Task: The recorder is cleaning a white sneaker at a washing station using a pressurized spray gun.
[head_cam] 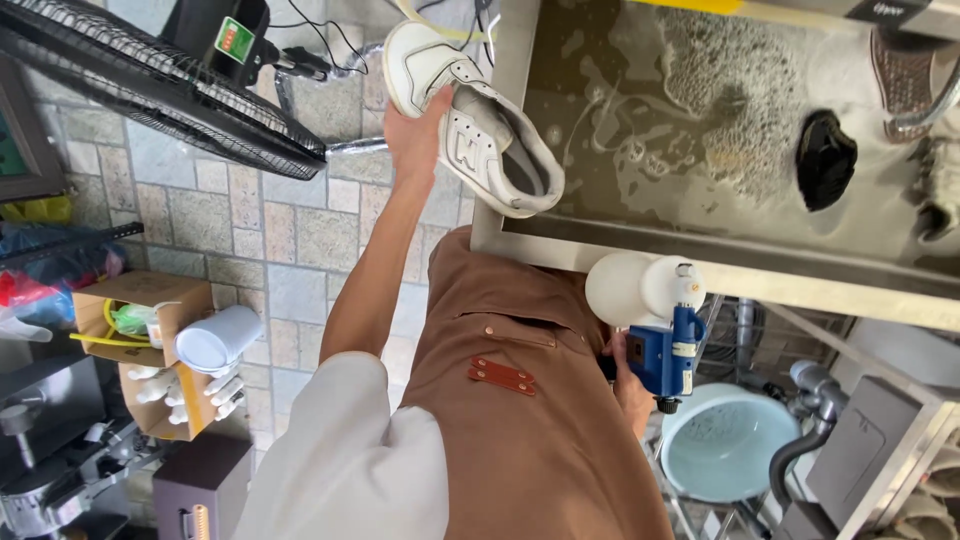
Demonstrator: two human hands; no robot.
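Steel forms the big sink (720,262) that fills the picture from twelve o'clock round to three, its basin holding murky, foamy water. A dark sponge-like lump (826,158) lies in the water at about two o'clock. A brown apron (520,440) covers the person's front at six o'clock, with a small reddish-brown rectangular patch (502,376) sewn on it.

At eleven o'clock a black fan grille (150,85) slants over the stone-tiled floor (260,230), and behind it sits a dark box bearing a small green rectangular label (232,40). At nine o'clock an open cardboard box (140,300) holds green and yellow items, with a white roll (217,340) resting just beside it. A pale blue basin (722,440) stands under the sink at five o'clock.

The left hand (415,140) reaches up at twelve o'clock, fingers wrapped around the side of a white sneaker (470,115), which hangs tilted just beside the sink's left rim. The right hand (630,385), at about four o'clock, grips a blue spray gun (668,355) with a white round bottle on top; its fingers are curled about the handle, mostly hidden.
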